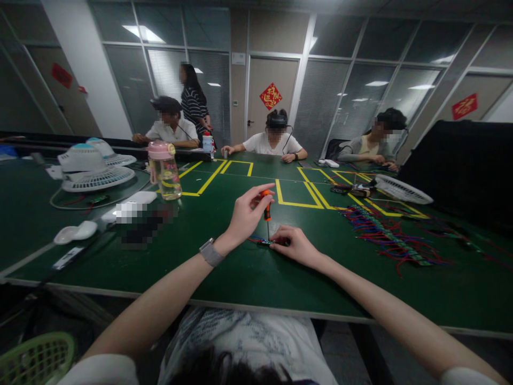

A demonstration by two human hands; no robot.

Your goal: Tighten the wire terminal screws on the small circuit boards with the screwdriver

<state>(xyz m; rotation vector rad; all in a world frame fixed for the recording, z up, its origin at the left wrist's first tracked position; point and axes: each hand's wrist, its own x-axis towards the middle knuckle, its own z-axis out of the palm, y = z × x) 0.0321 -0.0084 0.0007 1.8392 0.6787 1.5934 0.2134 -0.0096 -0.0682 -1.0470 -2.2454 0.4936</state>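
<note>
My left hand [252,209] grips the orange and black handle of a screwdriver [267,213], which stands nearly upright. The screwdriver's shaft points down at a small green circuit board [264,243] on the table. My right hand [294,243] is closed at the board's right end, its fingertips pinching it against the tabletop. Thin blue and red wires run from the board's left side. Whether the screwdriver tip touches a screw is too small to tell.
Many red and blue wired circuit boards [385,232] lie to the right. A pink-lidded bottle [166,174], white fans [94,166] and a white case [76,232] are on the left. Yellow tape [298,204] marks the green table [224,278]. Several people sit or stand across it.
</note>
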